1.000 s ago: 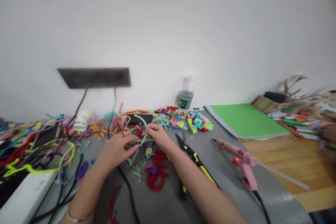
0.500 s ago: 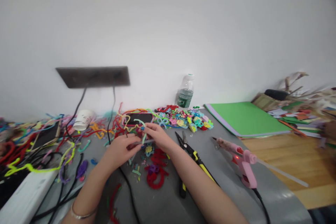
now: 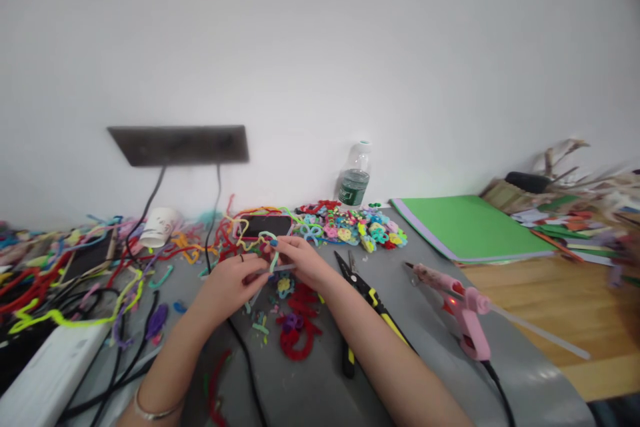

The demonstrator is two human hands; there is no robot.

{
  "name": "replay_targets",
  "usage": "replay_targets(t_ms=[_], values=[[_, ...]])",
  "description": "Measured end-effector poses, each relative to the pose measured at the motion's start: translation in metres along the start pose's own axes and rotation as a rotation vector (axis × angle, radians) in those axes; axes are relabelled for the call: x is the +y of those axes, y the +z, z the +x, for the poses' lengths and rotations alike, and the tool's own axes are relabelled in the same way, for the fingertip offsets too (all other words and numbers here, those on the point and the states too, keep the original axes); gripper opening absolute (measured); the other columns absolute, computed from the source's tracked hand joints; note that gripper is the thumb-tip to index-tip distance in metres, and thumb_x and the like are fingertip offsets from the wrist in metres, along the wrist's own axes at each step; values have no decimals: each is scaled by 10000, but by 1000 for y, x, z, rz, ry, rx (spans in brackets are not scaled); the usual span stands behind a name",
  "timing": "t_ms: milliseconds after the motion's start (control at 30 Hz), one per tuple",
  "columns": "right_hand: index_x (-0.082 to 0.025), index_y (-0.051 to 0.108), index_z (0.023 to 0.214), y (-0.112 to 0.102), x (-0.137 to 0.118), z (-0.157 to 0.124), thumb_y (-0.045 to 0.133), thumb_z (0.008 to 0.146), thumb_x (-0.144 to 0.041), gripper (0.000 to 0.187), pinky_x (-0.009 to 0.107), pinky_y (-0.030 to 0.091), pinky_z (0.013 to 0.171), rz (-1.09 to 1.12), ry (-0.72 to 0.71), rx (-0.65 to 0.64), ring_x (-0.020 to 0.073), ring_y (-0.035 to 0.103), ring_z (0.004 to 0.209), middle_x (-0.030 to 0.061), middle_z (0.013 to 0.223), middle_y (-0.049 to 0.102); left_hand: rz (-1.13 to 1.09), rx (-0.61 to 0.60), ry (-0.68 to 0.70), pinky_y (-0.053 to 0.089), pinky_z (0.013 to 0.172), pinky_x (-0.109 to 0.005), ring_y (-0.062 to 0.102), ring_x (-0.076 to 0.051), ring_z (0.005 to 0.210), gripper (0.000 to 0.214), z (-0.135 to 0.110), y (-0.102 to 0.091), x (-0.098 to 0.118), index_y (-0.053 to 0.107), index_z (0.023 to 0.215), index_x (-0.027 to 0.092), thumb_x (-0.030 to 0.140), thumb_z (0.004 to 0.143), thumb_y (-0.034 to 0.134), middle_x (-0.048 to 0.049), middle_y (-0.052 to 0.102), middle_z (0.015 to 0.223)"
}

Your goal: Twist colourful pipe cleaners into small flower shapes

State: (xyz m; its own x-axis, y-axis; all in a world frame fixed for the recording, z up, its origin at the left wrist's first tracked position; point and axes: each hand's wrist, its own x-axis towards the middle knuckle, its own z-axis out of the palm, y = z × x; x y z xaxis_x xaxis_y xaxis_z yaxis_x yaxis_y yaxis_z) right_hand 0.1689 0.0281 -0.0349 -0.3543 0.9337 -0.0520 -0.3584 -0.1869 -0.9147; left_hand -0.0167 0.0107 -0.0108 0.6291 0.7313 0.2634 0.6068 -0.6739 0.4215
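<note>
My left hand (image 3: 231,280) and my right hand (image 3: 300,259) meet over the grey mat (image 3: 320,380). Both pinch a thin grey stick (image 3: 280,269) with a light green pipe cleaner (image 3: 270,245) curling up from it. The left hand wears a dark ring and a bracelet at the wrist. Below the hands lie small pipe-cleaner flowers and a red twisted piece (image 3: 299,333). A dark phone (image 3: 267,224) lies just beyond the fingers.
Black and yellow pliers (image 3: 364,300) lie right of my right arm. A pink glue gun (image 3: 463,317) rests further right, its light on. A heap of coloured flowers (image 3: 353,230), a bottle (image 3: 354,177), green paper (image 3: 470,227), a paper cup (image 3: 159,227) and tangled pipe cleaners surround them.
The green pipe cleaner's free end has curled lower and closer to the fingers. Both hands stay in nearly the same place, gripping the stick.
</note>
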Motion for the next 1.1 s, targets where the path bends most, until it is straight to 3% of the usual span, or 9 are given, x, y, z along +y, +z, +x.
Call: replay_targets(t_ms=[267, 467, 633, 800, 900, 967, 1100], values=[[-170, 670, 764, 4, -11, -8, 834, 629, -414, 324, 220, 396, 566, 306, 126, -143, 86, 501, 572, -29, 669, 621, -309, -95, -46, 376, 561, -207, 515, -115, 579, 256, -1, -12, 4, 689, 762, 153, 295, 885, 514, 5, 610, 648], [-181, 634, 744, 4, -4, -2, 884, 543, -375, 375, 211, 355, 523, 274, 39, 29, 83, 476, 541, -49, 601, 568, -419, 32, -120, 404, 532, -205, 520, -126, 577, 366, -2, -14, 7, 708, 753, 145, 425, 895, 519, -10, 639, 642], [-173, 599, 685, 1, 1, 1, 844, 602, -398, 343, 216, 331, 519, 28, -96, 82, 73, 415, 509, -54, 575, 534, -464, 273, -268, 470, 560, -228, 594, -155, 618, 369, 1, -10, 3, 730, 862, 141, 463, 859, 549, -35, 711, 722], [-173, 633, 701, 5, -3, -3, 773, 695, -415, 280, 245, 403, 598, -206, -250, -9, 113, 502, 590, -16, 638, 590, -356, 457, -384, 544, 671, -293, 689, -217, 737, 372, 2, -3, -11, 736, 891, 139, 464, 824, 568, -78, 771, 852], [-172, 669, 758, 9, -4, -7, 712, 770, -402, 234, 275, 445, 669, -328, -356, -62, 147, 567, 686, 29, 749, 649, -241, 463, -371, 560, 736, -323, 719, -241, 786, 353, 1, 0, -18, 750, 897, 145, 433, 831, 557, -95, 789, 890], [-178, 681, 792, 11, -5, -10, 651, 830, -378, 206, 288, 457, 688, -421, -432, -31, 165, 594, 726, 51, 798, 673, -128, 438, -331, 557, 765, -327, 729, -245, 814, 314, 0, 1, -20, 757, 913, 170, 394, 844, 548, -90, 795, 918], [-199, 671, 835, 12, -8, -15, 584, 888, -299, 143, 322, 464, 752, -693, -651, 20, 195, 614, 805, 82, 853, 699, 108, 286, -280, 533, 729, -319, 729, -245, 795, 262, -2, 0, -16, 755, 939, 208, 323, 881, 527, -85, 793, 916]])
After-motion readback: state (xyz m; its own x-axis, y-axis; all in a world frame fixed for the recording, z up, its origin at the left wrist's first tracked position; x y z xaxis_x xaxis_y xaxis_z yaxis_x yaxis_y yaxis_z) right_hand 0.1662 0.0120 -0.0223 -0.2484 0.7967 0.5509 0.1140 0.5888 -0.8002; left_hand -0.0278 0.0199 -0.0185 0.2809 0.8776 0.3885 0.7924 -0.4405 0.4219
